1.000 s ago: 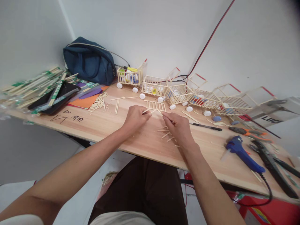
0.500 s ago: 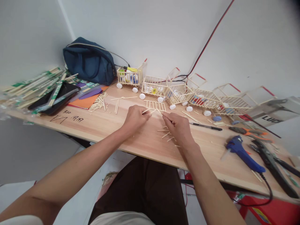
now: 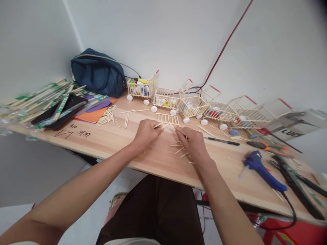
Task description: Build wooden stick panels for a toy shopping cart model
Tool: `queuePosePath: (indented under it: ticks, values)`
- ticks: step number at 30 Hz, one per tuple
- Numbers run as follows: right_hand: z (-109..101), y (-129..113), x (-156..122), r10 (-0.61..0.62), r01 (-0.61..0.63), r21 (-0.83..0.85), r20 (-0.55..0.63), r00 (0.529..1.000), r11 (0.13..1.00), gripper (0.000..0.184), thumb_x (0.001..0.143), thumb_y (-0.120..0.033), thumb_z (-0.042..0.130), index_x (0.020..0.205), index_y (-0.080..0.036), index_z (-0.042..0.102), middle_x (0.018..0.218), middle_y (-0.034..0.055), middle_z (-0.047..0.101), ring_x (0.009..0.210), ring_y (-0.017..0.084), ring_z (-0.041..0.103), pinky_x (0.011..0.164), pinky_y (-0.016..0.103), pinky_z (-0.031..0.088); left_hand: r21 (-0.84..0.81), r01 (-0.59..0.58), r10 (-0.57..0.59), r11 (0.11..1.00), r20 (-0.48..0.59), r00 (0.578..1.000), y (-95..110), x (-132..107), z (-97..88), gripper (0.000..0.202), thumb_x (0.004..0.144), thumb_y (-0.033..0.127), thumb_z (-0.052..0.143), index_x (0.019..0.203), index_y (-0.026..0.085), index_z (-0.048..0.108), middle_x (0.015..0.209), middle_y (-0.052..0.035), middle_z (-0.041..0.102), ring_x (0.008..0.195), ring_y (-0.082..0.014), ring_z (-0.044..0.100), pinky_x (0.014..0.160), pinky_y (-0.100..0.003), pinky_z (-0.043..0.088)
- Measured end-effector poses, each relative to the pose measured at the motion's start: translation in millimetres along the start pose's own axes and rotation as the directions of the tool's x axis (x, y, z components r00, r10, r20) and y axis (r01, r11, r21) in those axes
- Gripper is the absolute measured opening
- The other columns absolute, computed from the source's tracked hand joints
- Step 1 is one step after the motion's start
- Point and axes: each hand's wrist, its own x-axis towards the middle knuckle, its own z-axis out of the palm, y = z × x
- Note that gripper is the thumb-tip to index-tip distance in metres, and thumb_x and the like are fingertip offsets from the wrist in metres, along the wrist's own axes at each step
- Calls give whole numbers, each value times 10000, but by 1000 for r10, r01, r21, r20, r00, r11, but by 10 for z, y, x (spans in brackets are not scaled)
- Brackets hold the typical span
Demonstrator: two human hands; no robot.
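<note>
My left hand [image 3: 146, 132] is closed in a pinch on a thin wooden stick [image 3: 158, 124] over the wooden tabletop [image 3: 122, 143]. My right hand [image 3: 192, 143] is also closed, pinching another thin stick [image 3: 172, 126] whose tip meets the left one between the hands. Just beyond the fingertips lies a flat ladder-like panel of sticks [image 3: 168, 118]. A few short loose sticks [image 3: 180, 149] lie under and beside my right hand.
A row of stick-built carts with white wheels [image 3: 194, 103] lines the wall. A blue bag [image 3: 98, 73] and packs of chopsticks [image 3: 38, 98] sit at the left. A blue glue gun [image 3: 263, 168], pliers [image 3: 270, 147] and a black pen [image 3: 222, 141] lie to the right.
The view has shifted slightly, so everything sits a little lower and leftward in the picture. Both hands keep the same pinch on their sticks.
</note>
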Motion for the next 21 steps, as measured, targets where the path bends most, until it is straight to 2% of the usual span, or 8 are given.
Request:
queuePosePath:
  ticks: [6,14,21]
  values:
    - [11,1,4,8,-8,8,0,1000,1000,298,951,-283,464,1062,-210,730,828,61,713,744,182,643,672,268,455,3,-4,4,1000,16,1000,-17,16,10,344,734,278,542,494,162,325,513,35,256,539,-88,317,545,-261,181]
    - [15,4,6,3,-4,38,6,1000,999,298,951,-256,456,1090,-211,717,910,76,731,814,198,667,718,281,477,2,-18,18,1000,15,1000,-52,26,39,350,750,292,528,502,166,315,506,37,269,533,-89,315,545,-269,169]
    - [18,22,2,1,-1,33,10,1000,999,294,955,-276,452,1019,-212,732,933,87,734,834,209,672,751,299,489,18,-37,37,999,-5,999,-63,34,62,335,744,281,529,494,167,336,486,35,310,531,-98,337,555,-272,168]
